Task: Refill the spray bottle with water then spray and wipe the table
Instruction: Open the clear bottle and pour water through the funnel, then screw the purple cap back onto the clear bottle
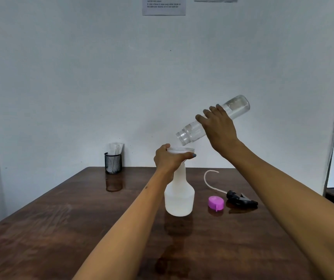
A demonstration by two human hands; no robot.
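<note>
The spray bottle (179, 196) stands upright at table (61, 229) centre, the left hand (168, 160) curled around the white funnel (180, 150) seated in its neck, evidently to keep it steady. The right hand (219, 126) is wrapped about a clear water bottle (190, 131), tipped mouth-down toward seven o'clock just above the funnel to drain it (it looks nearly empty). The black trigger head (240, 199) with tube and pink cap (216, 202) lie at three o'clock of the spray bottle, set clear of pouring; a mesh holder (113, 163) stands at eleven o'clock.

Plain room: wooden table (61, 219), posted instruction sheet (163, 6).
</note>
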